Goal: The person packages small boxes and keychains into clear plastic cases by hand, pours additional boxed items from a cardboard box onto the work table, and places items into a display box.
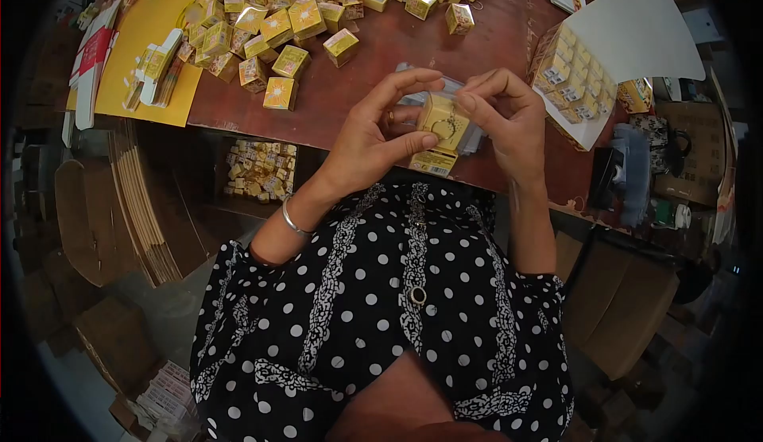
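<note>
The yellow box point(445, 124) is gripped by the half-curled left hand point(373, 130), long axis toward the torso point(369, 299), its far-right corner met by the pinched right hand point(513, 122).

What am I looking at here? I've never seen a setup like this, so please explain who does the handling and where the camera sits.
There is no machine: a person works with two bare hands. The single picture comes from a camera worn on the head, looking forward and down, so the polka-dot top is the wearer's own. The left hand holds a small yellow box; the right hand has its fingertips at the box's upper part, though what they pinch is unclear. On the reddish-brown table lie a loose pile of yellow boxes and, to the right, an open carton with boxes in rows.
</note>
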A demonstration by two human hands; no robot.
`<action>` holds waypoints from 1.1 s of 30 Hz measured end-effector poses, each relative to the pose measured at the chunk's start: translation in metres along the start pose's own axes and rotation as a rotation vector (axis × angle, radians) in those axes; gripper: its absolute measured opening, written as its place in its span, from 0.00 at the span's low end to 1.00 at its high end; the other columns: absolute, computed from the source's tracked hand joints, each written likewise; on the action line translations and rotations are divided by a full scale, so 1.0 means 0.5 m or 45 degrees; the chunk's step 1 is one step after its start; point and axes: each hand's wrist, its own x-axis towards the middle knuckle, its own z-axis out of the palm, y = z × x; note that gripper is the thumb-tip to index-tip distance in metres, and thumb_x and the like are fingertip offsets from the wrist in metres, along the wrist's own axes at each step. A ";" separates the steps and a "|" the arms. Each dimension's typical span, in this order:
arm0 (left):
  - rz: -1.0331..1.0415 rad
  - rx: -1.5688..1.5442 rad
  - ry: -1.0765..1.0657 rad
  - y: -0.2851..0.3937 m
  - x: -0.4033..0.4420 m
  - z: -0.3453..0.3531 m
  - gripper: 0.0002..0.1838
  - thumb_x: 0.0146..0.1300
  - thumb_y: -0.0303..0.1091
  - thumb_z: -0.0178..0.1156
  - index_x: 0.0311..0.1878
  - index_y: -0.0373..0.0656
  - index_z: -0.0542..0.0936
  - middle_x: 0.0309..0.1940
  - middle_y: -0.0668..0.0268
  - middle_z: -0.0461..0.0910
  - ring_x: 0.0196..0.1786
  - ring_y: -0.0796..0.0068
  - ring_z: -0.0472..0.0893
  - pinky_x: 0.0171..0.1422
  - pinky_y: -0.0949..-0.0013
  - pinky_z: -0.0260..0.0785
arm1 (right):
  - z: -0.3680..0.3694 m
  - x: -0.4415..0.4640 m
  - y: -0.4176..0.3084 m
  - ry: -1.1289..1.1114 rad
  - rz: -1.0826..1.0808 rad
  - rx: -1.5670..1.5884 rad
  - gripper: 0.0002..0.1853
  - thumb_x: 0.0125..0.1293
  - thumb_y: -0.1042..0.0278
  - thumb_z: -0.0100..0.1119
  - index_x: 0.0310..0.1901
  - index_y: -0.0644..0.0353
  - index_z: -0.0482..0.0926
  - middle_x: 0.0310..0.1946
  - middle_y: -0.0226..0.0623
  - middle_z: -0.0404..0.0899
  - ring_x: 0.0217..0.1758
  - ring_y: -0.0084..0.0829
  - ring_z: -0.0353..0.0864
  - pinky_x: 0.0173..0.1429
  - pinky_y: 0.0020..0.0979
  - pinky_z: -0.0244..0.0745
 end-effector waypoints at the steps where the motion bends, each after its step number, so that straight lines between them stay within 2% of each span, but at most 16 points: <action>1: -0.003 0.000 -0.001 0.001 -0.001 0.002 0.33 0.64 0.20 0.68 0.72 0.40 0.68 0.69 0.60 0.69 0.64 0.66 0.79 0.64 0.67 0.79 | -0.005 0.000 0.003 0.021 0.029 0.011 0.05 0.65 0.78 0.68 0.37 0.65 0.80 0.42 0.36 0.81 0.43 0.20 0.79 0.52 0.24 0.75; 4: -0.061 -0.005 -0.013 0.001 -0.004 0.006 0.34 0.64 0.21 0.68 0.72 0.41 0.68 0.69 0.59 0.70 0.63 0.67 0.80 0.62 0.67 0.80 | 0.002 -0.002 -0.006 -0.008 0.007 0.009 0.05 0.66 0.79 0.67 0.36 0.64 0.79 0.41 0.35 0.82 0.42 0.20 0.79 0.50 0.23 0.75; 11: 0.042 0.025 0.001 -0.014 -0.003 0.007 0.31 0.66 0.21 0.66 0.72 0.40 0.70 0.65 0.60 0.73 0.62 0.70 0.80 0.59 0.69 0.81 | 0.022 -0.010 -0.006 0.086 -0.047 -0.161 0.05 0.68 0.80 0.66 0.35 0.65 0.78 0.40 0.35 0.81 0.43 0.18 0.79 0.49 0.21 0.74; 13: 0.034 0.028 0.007 -0.013 -0.004 0.008 0.30 0.66 0.21 0.66 0.71 0.39 0.70 0.64 0.60 0.75 0.62 0.70 0.80 0.59 0.69 0.81 | 0.016 -0.010 0.005 0.079 -0.079 -0.179 0.05 0.65 0.76 0.70 0.35 0.66 0.83 0.38 0.36 0.84 0.47 0.24 0.84 0.51 0.27 0.81; 17: -0.021 0.027 -0.014 -0.013 -0.007 0.008 0.28 0.68 0.20 0.63 0.71 0.38 0.70 0.60 0.60 0.78 0.61 0.71 0.81 0.60 0.69 0.80 | -0.001 -0.010 0.012 0.004 -0.097 -0.198 0.04 0.66 0.76 0.69 0.36 0.66 0.83 0.39 0.36 0.84 0.47 0.24 0.84 0.54 0.27 0.80; 20: -0.013 -0.010 0.006 -0.017 -0.007 0.009 0.26 0.69 0.20 0.61 0.69 0.37 0.71 0.59 0.61 0.79 0.60 0.72 0.81 0.61 0.70 0.80 | -0.010 -0.012 0.021 -0.079 -0.108 -0.164 0.04 0.66 0.77 0.68 0.38 0.66 0.83 0.43 0.37 0.83 0.49 0.25 0.84 0.58 0.29 0.80; 22: -0.004 -0.031 0.024 -0.020 -0.007 0.010 0.24 0.69 0.19 0.61 0.68 0.36 0.72 0.60 0.61 0.78 0.61 0.72 0.81 0.61 0.70 0.80 | -0.006 -0.019 0.020 -0.132 -0.134 -0.023 0.05 0.66 0.78 0.67 0.41 0.67 0.82 0.50 0.40 0.82 0.55 0.28 0.83 0.62 0.31 0.79; 25: 0.030 -0.033 0.019 -0.024 -0.004 0.014 0.21 0.70 0.20 0.61 0.65 0.36 0.73 0.61 0.62 0.77 0.62 0.71 0.80 0.62 0.69 0.79 | -0.004 -0.032 0.018 -0.121 -0.095 0.095 0.06 0.66 0.84 0.64 0.43 0.68 0.80 0.55 0.44 0.78 0.60 0.29 0.79 0.65 0.29 0.75; 28: 0.041 -0.008 0.000 -0.029 -0.001 0.020 0.20 0.70 0.20 0.61 0.64 0.35 0.73 0.62 0.63 0.76 0.62 0.71 0.80 0.63 0.69 0.78 | -0.005 -0.045 0.032 -0.103 -0.129 0.182 0.09 0.66 0.85 0.63 0.46 0.68 0.79 0.60 0.48 0.77 0.63 0.31 0.79 0.66 0.31 0.76; 32: 0.039 -0.009 -0.007 -0.030 0.009 0.033 0.22 0.69 0.20 0.62 0.65 0.35 0.73 0.61 0.63 0.76 0.62 0.71 0.80 0.63 0.69 0.78 | 0.000 -0.060 0.026 0.011 -0.135 0.142 0.11 0.66 0.84 0.64 0.49 0.67 0.77 0.61 0.50 0.76 0.63 0.33 0.78 0.66 0.33 0.77; 33: 0.034 -0.015 -0.003 -0.027 0.012 0.037 0.22 0.69 0.20 0.62 0.65 0.35 0.72 0.61 0.63 0.76 0.62 0.71 0.80 0.64 0.69 0.78 | 0.010 -0.060 0.018 0.116 -0.165 0.166 0.12 0.66 0.84 0.64 0.50 0.67 0.76 0.62 0.49 0.76 0.64 0.33 0.78 0.66 0.33 0.77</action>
